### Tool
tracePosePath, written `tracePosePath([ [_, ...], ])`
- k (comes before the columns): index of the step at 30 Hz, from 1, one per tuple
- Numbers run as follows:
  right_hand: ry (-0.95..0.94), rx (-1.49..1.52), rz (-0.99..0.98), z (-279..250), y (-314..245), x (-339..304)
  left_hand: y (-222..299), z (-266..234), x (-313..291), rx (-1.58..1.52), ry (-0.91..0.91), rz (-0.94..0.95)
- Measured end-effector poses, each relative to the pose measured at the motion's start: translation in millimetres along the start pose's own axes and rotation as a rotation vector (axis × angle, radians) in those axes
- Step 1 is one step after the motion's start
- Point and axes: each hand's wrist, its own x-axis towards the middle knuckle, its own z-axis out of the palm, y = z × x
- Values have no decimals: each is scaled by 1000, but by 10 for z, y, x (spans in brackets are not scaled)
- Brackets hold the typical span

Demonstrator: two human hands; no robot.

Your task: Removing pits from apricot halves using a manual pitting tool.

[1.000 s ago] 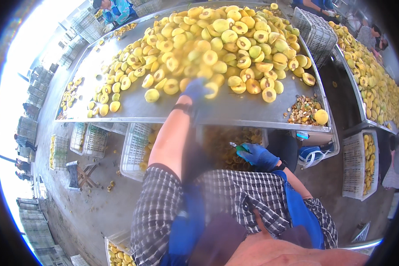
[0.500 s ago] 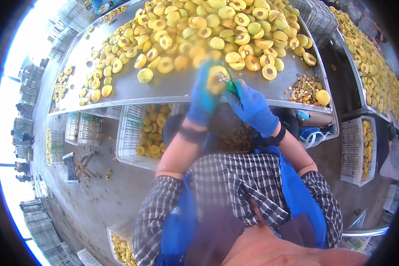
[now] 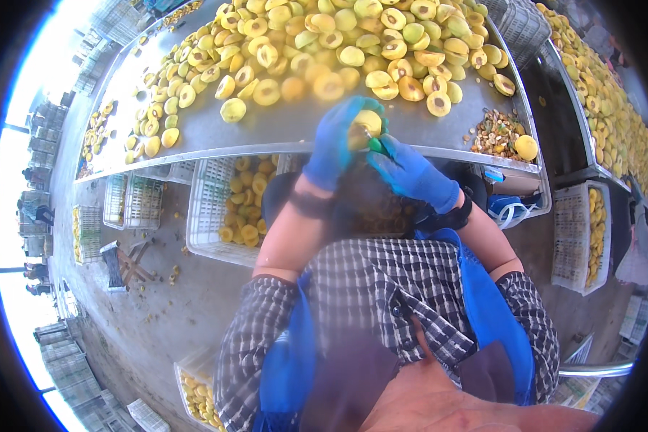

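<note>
Above the table's front edge, my left hand, in a blue-green glove, is closed round a yellow peach half. My right hand, also gloved, grips a small pitting tool by its green handle. The tool's metal end meets the fruit's cut face; lens blur hides the exact contact. Beyond my hands, many halved yellow peaches lie heaped on the metal table, several with brown pit hollows facing up. A heap of pits and scraps lies at the right corner beside a yellow fruit.
Under the table's front edge a white crate holds peach halves, close to my left forearm. Another fruit-filled crate stands on the floor at right, near a second loaded table. A small stool stands at left.
The peach half has turned in my left hand and sits a little further right. Both hands remain together, with the tool still at the fruit. The view has shifted slightly.
</note>
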Motion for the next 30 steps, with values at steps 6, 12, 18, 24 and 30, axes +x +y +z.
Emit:
tracePosePath([
  [6, -103, 1063, 826, -207, -319, -17, -62, 229, 17, 283, 157, 274],
  [12, -222, 1037, 861, -375, -248, -239, -225, 344, -31, -34, 136, 48],
  [18, -627, -71, 487, -511, 96, -841, -93, -210, -378, 906, -42, 132],
  [24, -509, -170, 338, -526, 53, -1045, 39, -1165, -409, 1387, 197, -170],
  [30, -518, -5, 483, -358, -56, -746, -687, -1006, 491, 1178, -57, -204],
])
